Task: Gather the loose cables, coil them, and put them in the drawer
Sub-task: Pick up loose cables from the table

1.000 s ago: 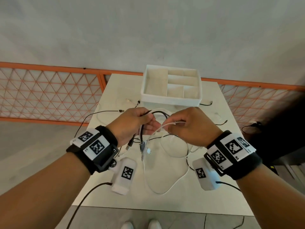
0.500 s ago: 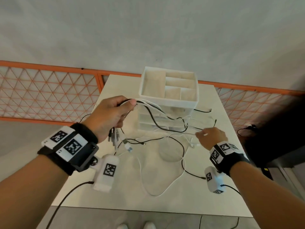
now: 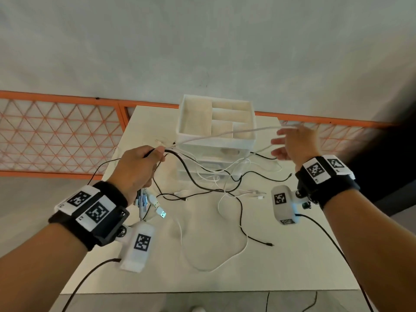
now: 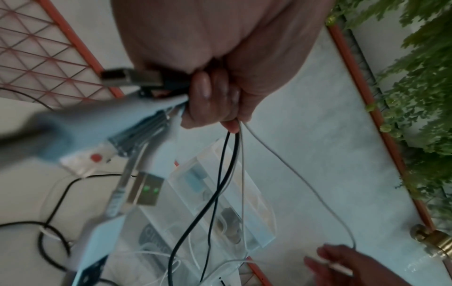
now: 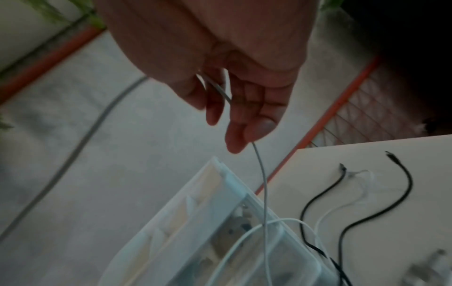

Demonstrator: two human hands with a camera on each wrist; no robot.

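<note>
My left hand (image 3: pixel 139 167) grips a bundle of black and white cables, its fingers curled round them in the left wrist view (image 4: pixel 220 96). Several USB plugs (image 3: pixel 157 208) hang below the fist. A white cable (image 3: pixel 225 133) stretches from that fist across the top of the white drawer unit (image 3: pixel 225 144) to my right hand (image 3: pixel 290 143). The right hand is raised beside the unit's right side with straight, spread fingers. The thin cable (image 5: pixel 263 183) runs across those fingers (image 5: pixel 232 108). A black cable (image 3: pixel 186 165) sags from the left fist to the table.
More black and white cables (image 3: pixel 242 221) lie tangled on the white table (image 3: pixel 157 278) in front of the unit, and a white loop (image 3: pixel 225 262) reaches toward the near edge. Two black cable ends (image 5: pixel 401 193) lie right of the unit. An orange lattice fence (image 3: pixel 56 136) stands behind.
My hands have drawn apart. The right hand dropped to the table at the right, then rose beside the unit's top, drawing the white cable out; the left hand keeps the bundle.
</note>
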